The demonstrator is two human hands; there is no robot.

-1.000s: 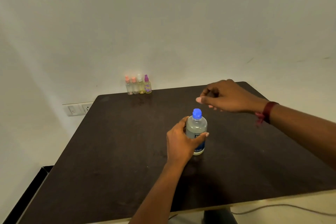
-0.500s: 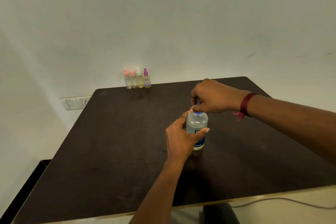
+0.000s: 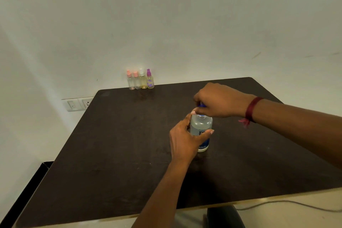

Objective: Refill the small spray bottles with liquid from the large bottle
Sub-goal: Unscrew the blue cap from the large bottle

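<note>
While the left hand grips the upright large bottle, the right hand pinches its upward-pointing cap.

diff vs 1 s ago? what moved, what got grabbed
The right hand was hovering just beyond the bottle. It moved in over the blue cap and now grips it. Whether the cap is off yet is unclear. Unchanged: the left hand holds the large bottle upright on the table, and the four small spray bottles stand at the far edge.
</note>
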